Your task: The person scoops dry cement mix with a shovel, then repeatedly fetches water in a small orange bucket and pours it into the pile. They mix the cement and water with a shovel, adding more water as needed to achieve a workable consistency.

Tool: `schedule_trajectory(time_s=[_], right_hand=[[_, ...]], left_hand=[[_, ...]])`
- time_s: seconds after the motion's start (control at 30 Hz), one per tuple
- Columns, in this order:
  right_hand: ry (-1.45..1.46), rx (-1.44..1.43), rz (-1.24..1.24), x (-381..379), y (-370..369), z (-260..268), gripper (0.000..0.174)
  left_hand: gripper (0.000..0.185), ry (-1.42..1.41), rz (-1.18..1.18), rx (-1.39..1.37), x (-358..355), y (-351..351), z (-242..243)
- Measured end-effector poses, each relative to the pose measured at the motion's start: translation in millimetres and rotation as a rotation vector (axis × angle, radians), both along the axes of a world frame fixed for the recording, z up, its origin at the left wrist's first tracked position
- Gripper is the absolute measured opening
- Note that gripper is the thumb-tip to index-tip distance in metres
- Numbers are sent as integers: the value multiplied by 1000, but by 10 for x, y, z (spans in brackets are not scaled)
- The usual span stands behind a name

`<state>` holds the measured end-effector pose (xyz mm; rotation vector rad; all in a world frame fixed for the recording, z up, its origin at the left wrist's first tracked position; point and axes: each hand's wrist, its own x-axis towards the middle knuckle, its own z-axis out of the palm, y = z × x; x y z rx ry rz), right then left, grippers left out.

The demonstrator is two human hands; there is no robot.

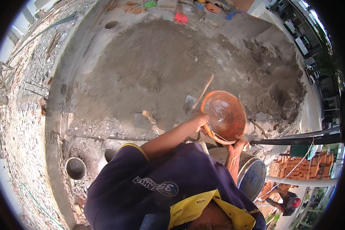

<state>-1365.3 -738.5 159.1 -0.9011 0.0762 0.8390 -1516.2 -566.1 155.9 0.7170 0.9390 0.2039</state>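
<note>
An orange plastic basin (pixel 239 110) is held tilted in front of me, with some cloudy water pooled in it. My left hand (pixel 200 120) grips its rim on the left side. At the near rim, my right hand (pixel 237 147) holds it from below. Just beyond the basin, a wooden tool handle (pixel 204 89) rises from the mortar beside a flat grey blade (pixel 190 99). To the left of my left hand, a plastering trowel with a wooden handle (pixel 149 116) lies on the surface. A large drum (pixel 251 178) with a bluish interior stands next to my right forearm.
Damp grey mortar (pixel 155 57) spreads ahead, heaped at the right (pixel 276 77). A low concrete wall (pixel 56 115) runs along the left. Pipe openings (pixel 76 168) stand near it. A dark bar (pixel 299 140) juts in from the right. Another person (pixel 289 202) bends near stacked bricks (pixel 307 166).
</note>
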Motion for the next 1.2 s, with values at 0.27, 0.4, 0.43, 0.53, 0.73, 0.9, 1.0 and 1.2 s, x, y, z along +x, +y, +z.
schedule_trajectory(time_s=[0.27, 0.4, 0.43, 0.53, 0.73, 0.9, 1.0, 1.2], right_hand=[[-1627, -1138, 104, -22, 1758, -191, 65], [-1861, -439, 419, -223, 2803, -396, 62], [-1376, -489, 803, -298, 3189, -540, 59], [-55, -645, 1209, -411, 3985, -1184, 47], [335, -697, 481, 39, 4679, -2501, 44], [823, -195, 299, 692, 4970, -1874, 43], [483, 635, 511, 1049, 5383, -1332, 44], [392, -727, 339, 926, 5363, -1988, 43]], left_hand=[[39, 60, 495, 161, -609, 860, -456], [46, 95, 700, 317, -520, 1219, -939], [47, 102, 716, 321, -466, 1350, -1024], [48, 169, 756, 280, -324, 1591, -1111], [38, 198, 808, 59, 215, 1955, -946], [45, 243, 727, 40, 562, 2398, -1102], [48, 199, 717, 50, 768, 2653, -1209], [53, 151, 687, 117, 1029, 2956, -1258]])
